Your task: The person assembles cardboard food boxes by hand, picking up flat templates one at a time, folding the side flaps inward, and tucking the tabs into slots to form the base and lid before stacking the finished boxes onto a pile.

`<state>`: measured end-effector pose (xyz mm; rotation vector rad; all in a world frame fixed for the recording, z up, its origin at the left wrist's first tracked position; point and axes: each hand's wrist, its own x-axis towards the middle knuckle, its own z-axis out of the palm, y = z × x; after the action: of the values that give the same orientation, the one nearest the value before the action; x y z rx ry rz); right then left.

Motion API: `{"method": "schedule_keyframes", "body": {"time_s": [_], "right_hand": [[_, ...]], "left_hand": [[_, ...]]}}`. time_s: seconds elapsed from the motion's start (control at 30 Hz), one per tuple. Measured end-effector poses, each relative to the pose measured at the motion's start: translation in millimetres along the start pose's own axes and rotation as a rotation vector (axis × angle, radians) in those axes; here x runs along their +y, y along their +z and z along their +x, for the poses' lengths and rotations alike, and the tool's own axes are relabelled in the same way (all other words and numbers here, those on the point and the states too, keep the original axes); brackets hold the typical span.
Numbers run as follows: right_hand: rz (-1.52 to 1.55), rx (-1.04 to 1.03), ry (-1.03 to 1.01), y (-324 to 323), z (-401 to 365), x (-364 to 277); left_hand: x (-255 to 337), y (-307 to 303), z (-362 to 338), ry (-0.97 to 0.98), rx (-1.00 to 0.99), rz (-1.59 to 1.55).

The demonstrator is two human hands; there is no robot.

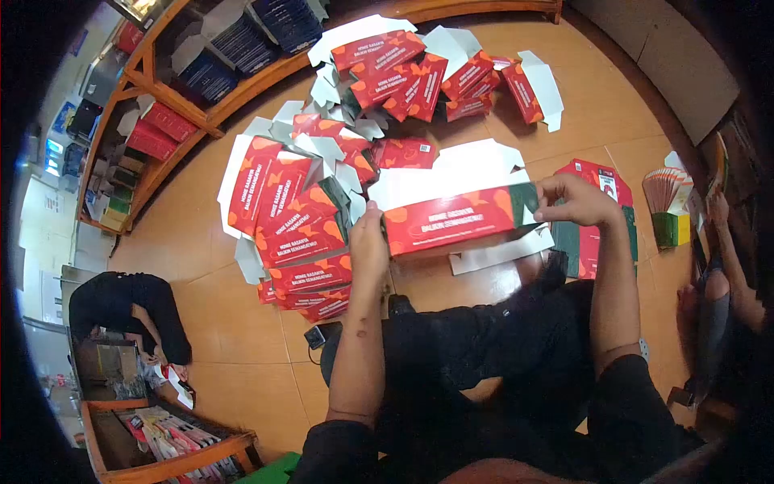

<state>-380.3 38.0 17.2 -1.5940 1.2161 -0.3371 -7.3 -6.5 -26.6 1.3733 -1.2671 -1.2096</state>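
Note:
I hold a red printed carton with white flaps out in front of me over my lap. My left hand grips its left end. At the right end, my right hand pinches the dark green side flap. The carton's white lid flaps stand open above its red front panel. A pile of folded red cartons lies on the floor just left of my left hand. A stack of flat red and green carton blanks lies on the floor under my right hand.
More red cartons are heaped farther ahead on the tan tiled floor. Wooden shelves with dark boxes run along the upper left. One person in black sits at left; another person's arm and leg are at right beside a fanned stack of cards.

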Motion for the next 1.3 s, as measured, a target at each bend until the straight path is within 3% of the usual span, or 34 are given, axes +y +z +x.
{"method": "schedule_keyframes", "body": {"time_s": [0.03,0.1,0.17,0.23,0.3,0.37,0.43,0.47,0.5,0.57,0.6,0.63,0.7,0.83,0.9,0.93,0.97,1.03,1.1,1.17,1.2,1.3], "right_hand": [[-0.004,0.005,-0.003,4,5,1],[0.363,0.173,-0.202,25,15,-7],[0.481,0.23,-0.218,38,21,-27],[0.582,0.287,-0.231,40,21,-29],[0.583,0.289,-0.25,41,22,-30],[0.589,0.274,-0.29,45,25,-30],[0.598,0.409,-0.257,63,41,-30],[0.403,0.523,-0.309,66,47,-25],[0.205,0.679,-0.36,74,58,-15],[0.329,0.571,-0.104,84,46,-42],[0.241,0.58,-0.194,96,56,-37],[0.15,0.585,-0.283,108,68,-26],[-0.015,0.513,-0.302,127,75,-20],[-0.311,0.523,-0.244,128,77,-15],[-0.09,0.189,-0.169,103,66,-19],[-0.023,0.035,-0.143,91,55,-26],[-0.018,0.045,-0.138,87,54,-19],[0.056,-0.149,-0.4,79,46,-17],[0.11,-0.168,-0.397,75,36,-23],[-0.332,0.101,-0.364,74,41,-25],[-0.343,0.16,-0.349,76,37,-29],[-0.428,0.081,-0.328,79,42,-16]], "left_hand": [[-3,-4,4,-0.106,0.018,-0.027],[-8,-5,6,-0.211,0.03,-0.056],[-13,-2,5,-0.31,-0.11,-0.239],[-3,-2,9,-0.283,-0.157,-0.183],[16,-5,5,-0.38,-0.14,0.179],[-1,-3,8,-0.326,-0.182,0.127],[-8,8,2,0.041,-0.139,0.381],[-13,7,-1,0.156,-0.12,0.594],[-7,13,-7,0.16,-0.139,0.592],[11,26,-22,0.214,-0.212,0.625],[-15,31,-17,0.347,-0.333,0.436],[-17,35,-22,0.348,-0.352,0.432],[-20,48,-33,-0.299,-0.825,0.265],[-18,55,-39,-0.185,-0.999,0.334],[-16,43,-29,-0.184,-0.999,0.298],[-13,37,-24,-0.169,-0.855,0.22],[-10,30,-19,-0.154,-0.71,0.141],[-6,16,-10,-0.166,-0.532,0.004],[-2,8,-6,-0.168,-0.444,-0.101],[-3,8,-7,-0.173,-0.525,-0.229],[5,17,-14,-0.176,-0.527,-0.212],[-6,24,-19,-0.053,-0.655,-0.073]]}}
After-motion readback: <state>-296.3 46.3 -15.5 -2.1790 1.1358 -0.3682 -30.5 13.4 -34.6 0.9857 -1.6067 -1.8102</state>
